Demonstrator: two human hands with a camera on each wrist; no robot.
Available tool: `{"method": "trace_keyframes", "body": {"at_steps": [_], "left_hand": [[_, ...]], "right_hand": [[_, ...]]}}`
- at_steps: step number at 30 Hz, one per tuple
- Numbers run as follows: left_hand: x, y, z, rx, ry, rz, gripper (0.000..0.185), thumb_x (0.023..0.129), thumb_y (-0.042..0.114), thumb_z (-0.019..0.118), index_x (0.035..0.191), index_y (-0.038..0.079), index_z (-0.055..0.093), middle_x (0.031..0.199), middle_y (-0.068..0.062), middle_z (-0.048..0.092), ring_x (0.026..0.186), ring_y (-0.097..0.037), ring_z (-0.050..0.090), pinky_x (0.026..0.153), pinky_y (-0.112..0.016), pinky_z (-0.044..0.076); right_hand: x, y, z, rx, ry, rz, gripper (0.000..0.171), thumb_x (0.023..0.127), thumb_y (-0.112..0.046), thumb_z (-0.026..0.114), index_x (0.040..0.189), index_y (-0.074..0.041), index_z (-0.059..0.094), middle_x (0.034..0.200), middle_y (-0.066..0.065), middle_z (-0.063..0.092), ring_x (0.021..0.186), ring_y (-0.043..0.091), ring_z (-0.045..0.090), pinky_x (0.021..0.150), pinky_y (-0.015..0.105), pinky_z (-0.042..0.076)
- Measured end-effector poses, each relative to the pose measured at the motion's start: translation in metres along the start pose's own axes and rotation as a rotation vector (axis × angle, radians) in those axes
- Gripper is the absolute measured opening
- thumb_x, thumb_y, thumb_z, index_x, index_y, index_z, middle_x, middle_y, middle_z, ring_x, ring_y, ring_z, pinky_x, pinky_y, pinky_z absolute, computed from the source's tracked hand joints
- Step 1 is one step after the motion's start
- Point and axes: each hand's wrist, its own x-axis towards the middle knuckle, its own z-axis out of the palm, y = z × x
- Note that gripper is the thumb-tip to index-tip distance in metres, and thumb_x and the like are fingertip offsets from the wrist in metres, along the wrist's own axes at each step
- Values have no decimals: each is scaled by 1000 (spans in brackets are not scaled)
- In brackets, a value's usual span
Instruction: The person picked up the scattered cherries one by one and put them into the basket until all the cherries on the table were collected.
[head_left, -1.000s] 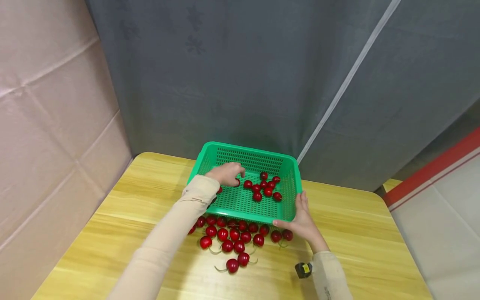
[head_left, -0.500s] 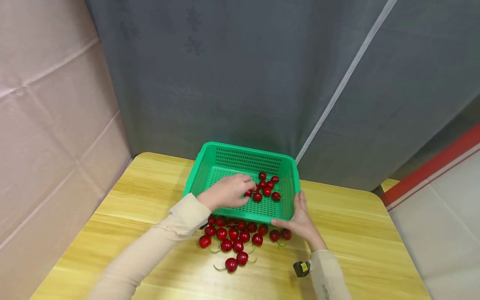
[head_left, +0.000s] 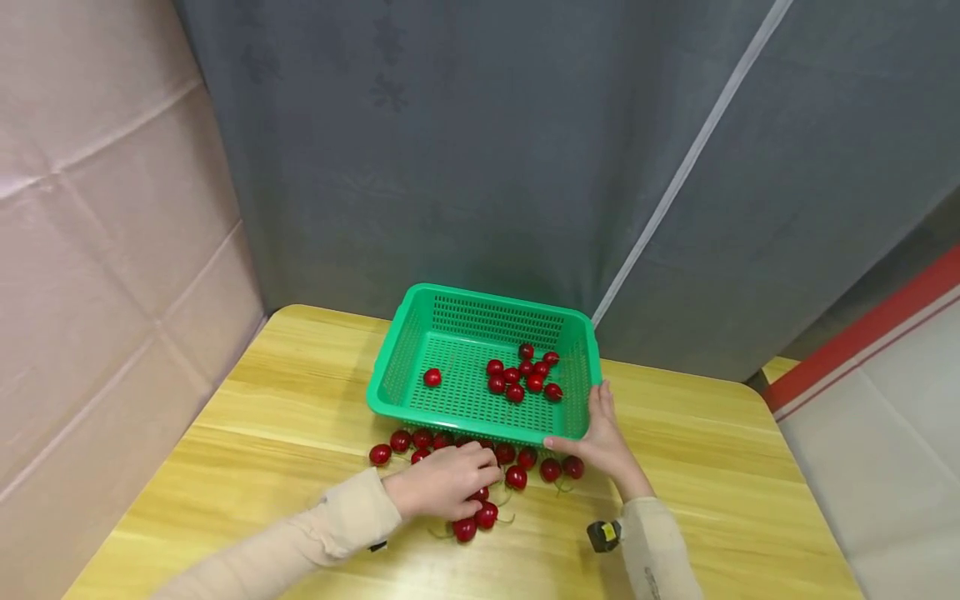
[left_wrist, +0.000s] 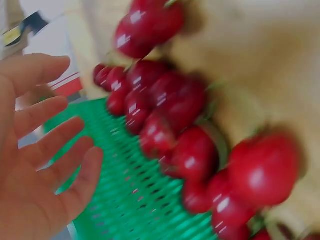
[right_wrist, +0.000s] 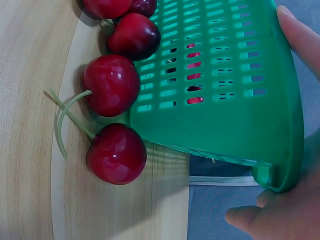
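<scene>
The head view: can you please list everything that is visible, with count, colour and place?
basket: one, green, perforated plastic, at the back middle of the table.
cherries in the basket: nine, red; eight clustered at its right side, one alone at its left.
cherries on the table: about a dozen showing, red with green stems, along the basket's near wall; some are hidden under the left hand.
table: one, yellow wood grain.
curtain: grey, behind the table.
wall covering: pinkish, at the left.
wrist device: one, black and yellow, by the right sleeve.
left hand: fingers curled over the cherries on the table; whether it grips one is hidden.
right hand: holds the basket's near right corner.
</scene>
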Motion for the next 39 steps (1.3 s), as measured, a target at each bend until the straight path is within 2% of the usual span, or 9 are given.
{"method": "trace_keyframes", "body": {"at_steps": [3,7,13,22,30,35,39], "left_hand": [[-2,2,15,-31,-9,9,39,78,29,69,112,11,61,107,1,57,94,-11,51,79,-15,45],[-4,3,29,-64,-34,22,35,79,25,69,110,12,62,102,3,55,89,-8,50,75,-12,43],[-6,5,40,-41,-45,39,27,77,24,69,102,16,64,95,6,54,82,-6,48,71,-12,41],[-5,7,45,-42,-1,51,25,78,20,69,102,15,64,96,4,55,85,-7,50,74,-12,43],[-1,7,50,1,46,78,16,80,14,66,97,17,65,90,6,56,83,-5,51,75,-11,43],[2,7,45,-32,62,76,16,82,17,66,97,18,65,92,7,56,83,-5,51,74,-10,42],[4,6,33,-92,74,70,17,84,18,63,101,16,63,96,6,57,86,-5,51,77,-10,42]], "right_hand": [[0,1,0,4,-2,1,125,65,-48,76,142,3,-7,148,12,-24,136,34,-15,107,56,8],[0,1,1,-1,-4,7,126,65,-49,76,142,3,-8,148,11,-24,136,33,-15,107,55,9],[0,1,2,0,-5,15,126,65,-49,76,142,2,-8,148,10,-24,136,32,-15,108,54,8],[-1,0,1,6,5,8,123,66,-47,76,142,3,-7,148,12,-23,136,34,-14,107,55,9],[-1,0,3,17,0,14,125,64,-48,77,143,2,-7,148,10,-24,136,34,-13,107,55,9],[0,-1,2,11,4,13,125,65,-47,77,143,2,-7,148,11,-23,137,33,-14,108,54,8],[0,-2,0,3,7,8,124,66,-46,77,142,3,-7,148,12,-23,136,35,-13,107,55,9]]}}
